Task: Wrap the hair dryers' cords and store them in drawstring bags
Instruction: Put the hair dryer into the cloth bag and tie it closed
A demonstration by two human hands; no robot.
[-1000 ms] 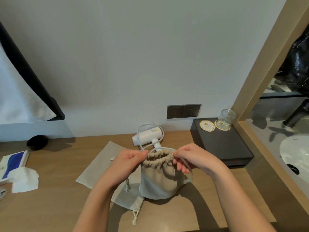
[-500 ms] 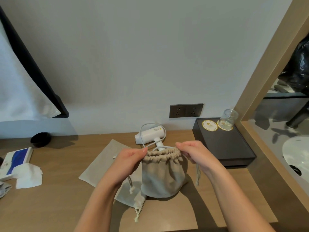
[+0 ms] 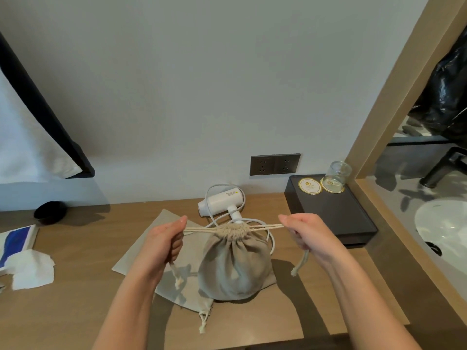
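Observation:
A full beige drawstring bag stands on the wooden desk, its mouth gathered tight. My left hand grips the drawstrings on the bag's left and my right hand grips those on its right; the strings run taut between both fists. Knotted string ends hang below each hand. Behind the bag lies a white hair dryer with its white cord looping loose around it. Flat empty bags lie under and beside the full one.
A black tray with round coasters and an upturned glass sits at the right by the wall sockets. A black round object, a blue-and-white packet and white tissue lie at the left. A sink is far right.
My hands have moved apart from the bag's rim, pulling the drawstrings out sideways, and the bag's mouth has cinched shut.

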